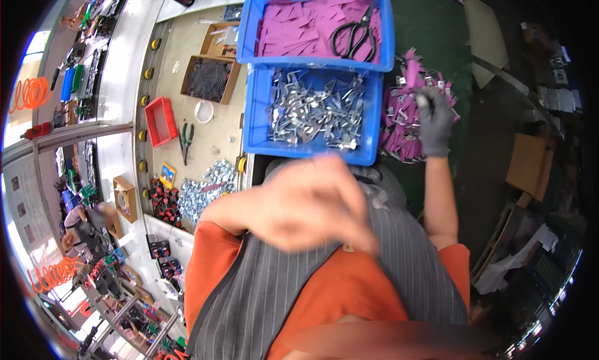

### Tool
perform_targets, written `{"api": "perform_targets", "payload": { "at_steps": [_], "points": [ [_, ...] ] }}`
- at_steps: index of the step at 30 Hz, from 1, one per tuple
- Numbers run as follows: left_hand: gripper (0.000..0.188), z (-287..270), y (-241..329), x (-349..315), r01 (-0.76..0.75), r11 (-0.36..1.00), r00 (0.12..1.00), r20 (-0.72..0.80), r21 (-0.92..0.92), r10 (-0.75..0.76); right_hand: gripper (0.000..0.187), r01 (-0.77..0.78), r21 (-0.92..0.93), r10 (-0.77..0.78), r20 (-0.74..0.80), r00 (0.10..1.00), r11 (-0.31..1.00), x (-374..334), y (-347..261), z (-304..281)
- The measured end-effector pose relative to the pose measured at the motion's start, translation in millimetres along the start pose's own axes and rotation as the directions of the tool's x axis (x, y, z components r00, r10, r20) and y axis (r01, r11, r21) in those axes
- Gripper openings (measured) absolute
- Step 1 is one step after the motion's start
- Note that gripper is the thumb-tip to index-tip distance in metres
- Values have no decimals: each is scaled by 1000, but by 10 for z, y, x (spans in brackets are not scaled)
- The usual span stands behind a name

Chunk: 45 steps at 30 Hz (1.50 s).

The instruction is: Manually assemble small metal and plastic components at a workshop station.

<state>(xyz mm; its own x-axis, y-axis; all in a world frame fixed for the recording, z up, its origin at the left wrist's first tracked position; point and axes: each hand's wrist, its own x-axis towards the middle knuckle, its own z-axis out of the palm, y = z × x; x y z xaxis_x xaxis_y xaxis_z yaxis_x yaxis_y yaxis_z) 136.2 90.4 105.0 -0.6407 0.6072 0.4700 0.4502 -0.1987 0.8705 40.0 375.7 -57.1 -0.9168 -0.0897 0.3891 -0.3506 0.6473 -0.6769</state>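
My left hand (312,204) is bare and smeared by motion in front of my apron (405,254). Its fingers are too blurred to read, and no held thing can be made out. My right hand (435,120), in a grey glove, reaches over a pile of metal brackets with pink strips (402,126). Its fingers are curled together at the pile, with something small and light at the tips. Between the hands lies a blue bin (256,132) of loose silvery metal brackets (312,113). Behind it, another blue bin (246,29) holds pink strips (293,26) and black-handled pliers (355,38).
On the bench to the left are a red tray (161,121), green-handled pliers (186,141), a white round lid or cup (204,111), loose small metal parts (209,188) and a cardboard box of dark parts (209,79). Cardboard (529,166) stands at far right.
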Motion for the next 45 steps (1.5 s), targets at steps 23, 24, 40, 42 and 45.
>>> {"api": "perform_targets", "payload": {
  "at_steps": [23,24,40,42,45],
  "points": [
    [44,252,447,-58,-243,873,969,-140,-424,202,29,262,-223,1,762,648,939,203,-528,1624],
    [44,263,463,-76,-245,879,969,-137,-410,207,32,233,-335,156,814,559,913,241,-546,1714],
    [63,87,338,41,-264,882,958,3,-390,287,25,-655,332,-15,898,440,678,40,-614,1219],
    [56,104,241,157,-457,884,883,-170,-103,437,23,-669,396,-49,879,474,629,-81,-509,1029],
    [48,140,152,274,-326,769,768,-319,550,555,39,-834,377,75,894,441,403,-121,-607,714]
  ]
}}
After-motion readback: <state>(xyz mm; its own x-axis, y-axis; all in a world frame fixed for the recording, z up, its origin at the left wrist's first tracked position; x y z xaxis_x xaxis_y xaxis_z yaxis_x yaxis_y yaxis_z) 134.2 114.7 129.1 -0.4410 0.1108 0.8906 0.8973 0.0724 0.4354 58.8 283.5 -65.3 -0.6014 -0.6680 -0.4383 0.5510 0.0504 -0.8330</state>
